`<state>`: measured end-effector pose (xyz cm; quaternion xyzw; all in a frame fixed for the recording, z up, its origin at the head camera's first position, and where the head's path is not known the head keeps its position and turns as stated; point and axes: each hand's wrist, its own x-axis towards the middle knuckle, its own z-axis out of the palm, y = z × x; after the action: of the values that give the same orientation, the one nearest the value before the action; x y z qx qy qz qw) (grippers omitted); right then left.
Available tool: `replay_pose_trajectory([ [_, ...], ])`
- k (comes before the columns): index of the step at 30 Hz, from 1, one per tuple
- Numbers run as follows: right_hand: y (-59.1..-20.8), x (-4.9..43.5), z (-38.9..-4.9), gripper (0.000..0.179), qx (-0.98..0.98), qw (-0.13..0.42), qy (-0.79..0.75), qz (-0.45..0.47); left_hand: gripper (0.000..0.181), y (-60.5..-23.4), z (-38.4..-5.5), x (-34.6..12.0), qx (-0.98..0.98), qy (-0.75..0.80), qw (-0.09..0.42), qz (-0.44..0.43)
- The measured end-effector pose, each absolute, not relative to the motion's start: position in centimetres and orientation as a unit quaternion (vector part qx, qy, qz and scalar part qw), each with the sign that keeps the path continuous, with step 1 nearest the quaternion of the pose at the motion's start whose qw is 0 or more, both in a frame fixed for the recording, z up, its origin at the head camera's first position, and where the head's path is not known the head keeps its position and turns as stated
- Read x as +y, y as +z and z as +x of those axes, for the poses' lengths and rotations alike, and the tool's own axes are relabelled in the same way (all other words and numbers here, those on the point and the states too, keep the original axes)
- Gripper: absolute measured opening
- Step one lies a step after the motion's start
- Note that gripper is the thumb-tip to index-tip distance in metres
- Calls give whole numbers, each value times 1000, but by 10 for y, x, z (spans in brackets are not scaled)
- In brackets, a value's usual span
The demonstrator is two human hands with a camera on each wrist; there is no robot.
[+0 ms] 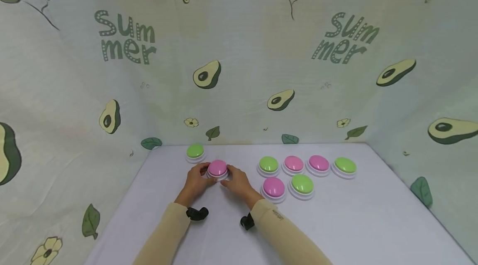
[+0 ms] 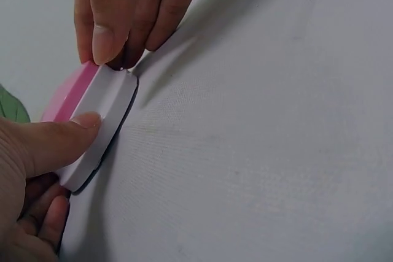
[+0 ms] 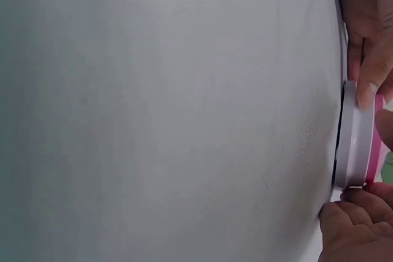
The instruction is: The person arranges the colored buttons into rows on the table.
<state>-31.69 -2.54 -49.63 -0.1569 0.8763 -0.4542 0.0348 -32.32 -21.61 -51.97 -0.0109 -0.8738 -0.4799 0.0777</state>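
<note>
A pink push button (image 1: 218, 168) with a round white base is between my two hands, left of the middle of the table. My left hand (image 1: 198, 180) grips it from the left; its thumb (image 2: 61, 142) presses the side of the white base. From the other side my right hand (image 1: 239, 181) holds the same button, with fingertips at the base's edge (image 3: 356, 142). The base sits on the white table or just at its surface. A green button (image 1: 195, 151) stands behind my left hand, close to the cloth.
Right of my hands stand more buttons: green (image 1: 268, 164), pink (image 1: 293, 163), pink (image 1: 318, 163) and green (image 1: 345, 165) in a back row. In front of them are a pink one (image 1: 274, 187) and a green one (image 1: 302, 184). A printed cloth (image 1: 239, 49) hangs around the white table (image 1: 373, 223).
</note>
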Motion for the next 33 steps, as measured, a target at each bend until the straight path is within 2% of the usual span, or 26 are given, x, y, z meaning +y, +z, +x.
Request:
replay_pose_trajectory([
  [8,-496,-26,-315,62,890,-10,-433,-146,63,-521,-315,-213,-866,-494,75,-16],
  [18,-498,-27,-312,60,886,-53,-444,-125,60,-521,-303,-212,-868,-486,98,-8],
  [33,-497,-21,-310,59,876,-34,-473,-84,55,-522,-296,-208,-854,-508,111,-9],
])
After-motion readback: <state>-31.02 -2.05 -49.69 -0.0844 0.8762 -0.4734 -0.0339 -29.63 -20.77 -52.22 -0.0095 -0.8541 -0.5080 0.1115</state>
